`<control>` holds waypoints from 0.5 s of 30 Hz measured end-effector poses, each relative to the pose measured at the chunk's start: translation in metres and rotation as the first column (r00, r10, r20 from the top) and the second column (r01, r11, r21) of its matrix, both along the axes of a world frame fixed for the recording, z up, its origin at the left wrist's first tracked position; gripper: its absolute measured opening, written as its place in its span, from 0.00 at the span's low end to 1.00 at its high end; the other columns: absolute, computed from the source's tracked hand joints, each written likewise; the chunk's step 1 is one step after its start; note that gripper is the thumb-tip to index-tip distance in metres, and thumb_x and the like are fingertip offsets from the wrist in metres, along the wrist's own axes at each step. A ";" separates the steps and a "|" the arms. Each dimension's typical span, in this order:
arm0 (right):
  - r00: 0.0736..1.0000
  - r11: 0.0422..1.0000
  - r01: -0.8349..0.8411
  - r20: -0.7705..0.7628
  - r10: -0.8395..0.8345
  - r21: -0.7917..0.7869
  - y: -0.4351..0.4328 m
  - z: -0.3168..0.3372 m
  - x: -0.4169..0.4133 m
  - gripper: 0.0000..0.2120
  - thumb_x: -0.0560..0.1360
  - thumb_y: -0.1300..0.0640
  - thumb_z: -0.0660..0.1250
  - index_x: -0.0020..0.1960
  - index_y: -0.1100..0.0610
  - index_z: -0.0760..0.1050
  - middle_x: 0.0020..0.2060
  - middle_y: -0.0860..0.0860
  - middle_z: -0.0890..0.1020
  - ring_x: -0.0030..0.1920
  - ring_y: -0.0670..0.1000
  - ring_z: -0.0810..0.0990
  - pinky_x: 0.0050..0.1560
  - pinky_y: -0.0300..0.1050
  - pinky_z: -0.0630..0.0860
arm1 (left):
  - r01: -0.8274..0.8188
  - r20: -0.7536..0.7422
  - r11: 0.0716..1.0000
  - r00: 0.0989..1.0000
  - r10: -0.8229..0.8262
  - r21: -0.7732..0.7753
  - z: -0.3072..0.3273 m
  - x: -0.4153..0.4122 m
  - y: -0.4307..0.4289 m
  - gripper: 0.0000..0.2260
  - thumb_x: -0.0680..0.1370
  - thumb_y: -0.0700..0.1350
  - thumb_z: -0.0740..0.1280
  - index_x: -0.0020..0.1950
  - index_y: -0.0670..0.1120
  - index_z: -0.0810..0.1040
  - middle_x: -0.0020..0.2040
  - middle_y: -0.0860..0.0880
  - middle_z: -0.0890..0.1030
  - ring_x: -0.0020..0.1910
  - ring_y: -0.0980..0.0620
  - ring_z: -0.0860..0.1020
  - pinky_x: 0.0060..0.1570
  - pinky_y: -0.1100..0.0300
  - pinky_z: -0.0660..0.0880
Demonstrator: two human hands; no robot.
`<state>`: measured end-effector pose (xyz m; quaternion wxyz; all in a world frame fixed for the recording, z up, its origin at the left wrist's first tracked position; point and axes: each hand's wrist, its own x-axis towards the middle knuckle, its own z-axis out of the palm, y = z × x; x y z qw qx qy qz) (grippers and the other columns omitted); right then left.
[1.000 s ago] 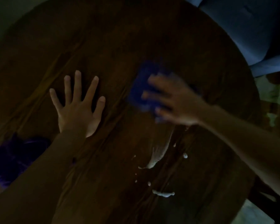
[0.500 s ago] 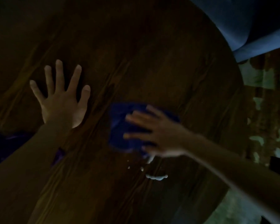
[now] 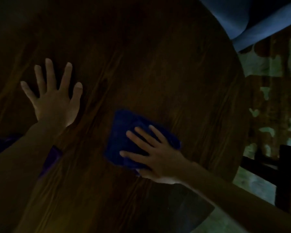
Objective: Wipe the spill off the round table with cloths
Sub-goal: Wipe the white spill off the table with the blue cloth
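A dark wooden round table (image 3: 158, 64) fills the dim view. A blue cloth (image 3: 123, 135) lies flat on it near the middle right, and my right hand (image 3: 154, 153) presses down on it with fingers spread. A small pale bit of spill (image 3: 137, 170) shows at the cloth's near edge beside my thumb; no other spill is visible. My left hand (image 3: 55, 100) rests flat on the wood to the left, fingers splayed, holding nothing. A second purple cloth (image 3: 52, 155) peeks out from under my left forearm.
A blue upholstered seat (image 3: 252, 17) stands beyond the table's far right edge. A patterned green and brown floor (image 3: 275, 98) lies to the right. A dark chair frame (image 3: 284, 174) stands close to the table's right rim.
My right hand has dragged the blue cloth toward me over the white spill streaks, which no longer show. My left hand stayed planted on the table.
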<state>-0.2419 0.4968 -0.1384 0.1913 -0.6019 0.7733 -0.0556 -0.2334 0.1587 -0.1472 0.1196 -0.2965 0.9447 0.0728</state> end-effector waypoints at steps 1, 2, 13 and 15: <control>0.993 0.994 -0.113 -0.012 0.113 0.005 0.006 -0.001 -0.016 0.34 0.82 0.36 0.56 0.83 0.42 0.49 0.83 0.55 0.43 0.82 0.59 0.39 0.80 0.65 0.41 | 0.004 0.001 1.000 1.000 -0.004 0.012 0.001 0.000 0.000 0.29 0.81 0.69 0.39 0.82 0.63 0.42 0.84 0.49 0.39 0.82 0.44 0.38 0.75 0.31 0.37; 0.989 0.990 -0.143 -0.041 0.142 -0.001 0.011 -0.005 -0.045 0.34 0.82 0.35 0.55 0.83 0.42 0.48 0.83 0.54 0.43 0.82 0.59 0.40 0.80 0.64 0.40 | 0.004 0.001 1.000 1.000 -0.004 0.026 0.002 -0.001 0.000 0.30 0.81 0.69 0.39 0.82 0.63 0.42 0.84 0.49 0.39 0.82 0.44 0.37 0.75 0.30 0.37; 0.686 0.700 0.711 -0.160 -0.710 -0.060 0.008 -0.007 -0.110 0.31 0.83 0.36 0.50 0.83 0.43 0.50 0.83 0.57 0.47 0.82 0.61 0.44 0.79 0.68 0.47 | 0.062 0.070 0.995 0.995 -0.068 0.077 0.013 0.034 0.053 0.31 0.80 0.70 0.39 0.82 0.63 0.40 0.84 0.48 0.37 0.82 0.42 0.36 0.76 0.31 0.39; 0.929 0.930 0.365 -0.049 -0.367 -0.045 0.021 -0.005 -0.036 0.32 0.82 0.37 0.56 0.83 0.44 0.53 0.83 0.57 0.47 0.82 0.61 0.42 0.79 0.68 0.46 | 0.038 0.083 0.998 0.996 -0.041 0.043 0.008 0.034 0.057 0.31 0.80 0.70 0.39 0.82 0.63 0.40 0.84 0.49 0.37 0.82 0.43 0.36 0.76 0.31 0.40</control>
